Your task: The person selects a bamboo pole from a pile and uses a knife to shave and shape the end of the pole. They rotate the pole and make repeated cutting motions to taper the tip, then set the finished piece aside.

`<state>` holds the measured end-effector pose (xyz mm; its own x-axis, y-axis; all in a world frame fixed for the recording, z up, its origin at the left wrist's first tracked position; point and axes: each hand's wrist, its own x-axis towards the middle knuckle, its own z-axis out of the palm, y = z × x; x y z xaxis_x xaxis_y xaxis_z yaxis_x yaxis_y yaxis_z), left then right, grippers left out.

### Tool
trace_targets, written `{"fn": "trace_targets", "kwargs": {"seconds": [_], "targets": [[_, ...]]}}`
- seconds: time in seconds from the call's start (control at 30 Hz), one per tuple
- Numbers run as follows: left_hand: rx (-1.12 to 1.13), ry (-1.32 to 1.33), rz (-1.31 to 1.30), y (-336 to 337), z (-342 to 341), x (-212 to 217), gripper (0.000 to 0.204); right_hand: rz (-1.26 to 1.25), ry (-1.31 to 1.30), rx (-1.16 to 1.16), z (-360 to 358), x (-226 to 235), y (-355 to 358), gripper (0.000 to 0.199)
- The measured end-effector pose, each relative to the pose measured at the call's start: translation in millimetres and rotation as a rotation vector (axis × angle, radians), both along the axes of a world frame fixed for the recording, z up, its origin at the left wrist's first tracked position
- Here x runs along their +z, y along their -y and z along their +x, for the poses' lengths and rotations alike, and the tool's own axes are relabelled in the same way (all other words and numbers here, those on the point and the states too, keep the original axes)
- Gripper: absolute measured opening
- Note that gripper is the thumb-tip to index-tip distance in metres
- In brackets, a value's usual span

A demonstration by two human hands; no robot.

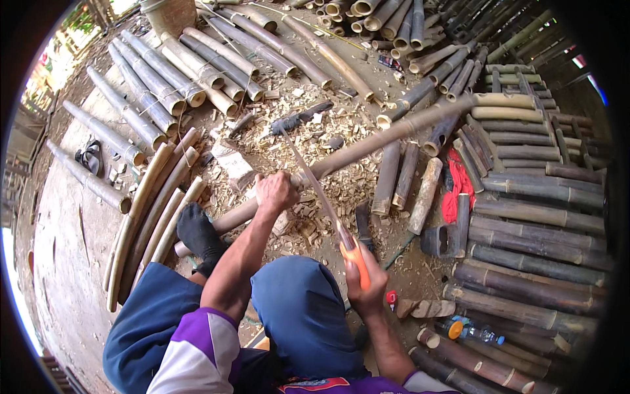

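Note:
A long brown bamboo pole (394, 131) slants across the floor from beside my socked left foot (197, 233) up to the stacked bamboo at the right. My left hand (277, 190) is closed on this pole just left of a pale ring. In my right hand (367, 281) is the orange handle of a handsaw (326, 203), its narrow blade pointing away from me. The blade crosses over the pole a little right of my left hand; whether its teeth are in the bamboo cannot be made out. My bent knee (305, 308) rises between my two arms.
Wood chips (354, 111) cover the floor ahead, with a dark long tool (302, 118) and a wood block (231, 164) among them. Cut bamboo lengths (538, 217) are stacked at right, others (144, 85) lie at left. A red cloth (459, 187) and a plastic bottle (482, 333) lie at right.

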<state>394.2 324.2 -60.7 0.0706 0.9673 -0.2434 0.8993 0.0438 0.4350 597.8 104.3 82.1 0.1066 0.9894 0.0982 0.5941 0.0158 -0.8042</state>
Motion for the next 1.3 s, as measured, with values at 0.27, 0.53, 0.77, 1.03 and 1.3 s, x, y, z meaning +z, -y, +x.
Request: {"fn": "trace_targets", "kwargs": {"seconds": [0.27,0.53,0.77,1.03,1.3], "targets": [[-0.092,-0.020,-0.104,18.7,6.4,4.2,0.012,0.088,-0.056,0.120,14.7,11.8,20.4,0.047],[0.034,0.000,0.094,16.2,1.3,-0.8,0.025,-0.021,-0.058,0.075,1.7,19.6,2.0,0.045],[0.006,-0.023,0.150,9.7,16.6,8.9,0.014,0.062,0.016,0.112,27.9,6.9,25.8,0.038],[0.044,-0.044,0.080,16.3,-1.5,-3.1,0.021,-0.009,-0.130,0.126,29.2,53.0,72.8,0.044],[0.053,-0.042,0.068,16.8,3.0,-4.4,0.027,0.077,-0.034,0.152,-33.3,5.6,-68.0,0.023]]}}
